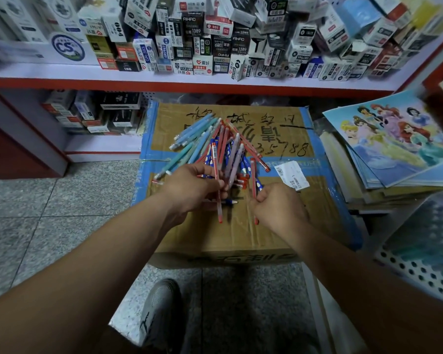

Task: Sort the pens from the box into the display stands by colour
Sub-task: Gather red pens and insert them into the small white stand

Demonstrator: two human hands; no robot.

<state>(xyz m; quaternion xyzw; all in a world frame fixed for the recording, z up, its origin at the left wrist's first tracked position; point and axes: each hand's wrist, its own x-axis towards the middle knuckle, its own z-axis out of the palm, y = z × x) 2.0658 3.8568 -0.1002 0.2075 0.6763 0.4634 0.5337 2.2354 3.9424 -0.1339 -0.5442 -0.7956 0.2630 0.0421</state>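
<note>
**Both grips busy at the pen heap**

The mixed heap of red, blue and teal pens fans across the far half of the taped brown cardboard box. Left grip clutches a slim red pen at the heap's near edge. Right grip pinches another red pen just beside. Bare cardboard lies nearer, grey speckled floor opens leftward, and stacked picture books crowd the right edge.

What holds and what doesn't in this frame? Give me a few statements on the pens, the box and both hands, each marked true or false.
1. The pens lie in a loose pile on top of the closed cardboard box. True.
2. The left hand is flat and empty. False: it grips several pens.
3. The right hand pinches a red pen. True.
4. Every pen in the pile is red. False: blue, teal and lilac ones lie there too.
</note>
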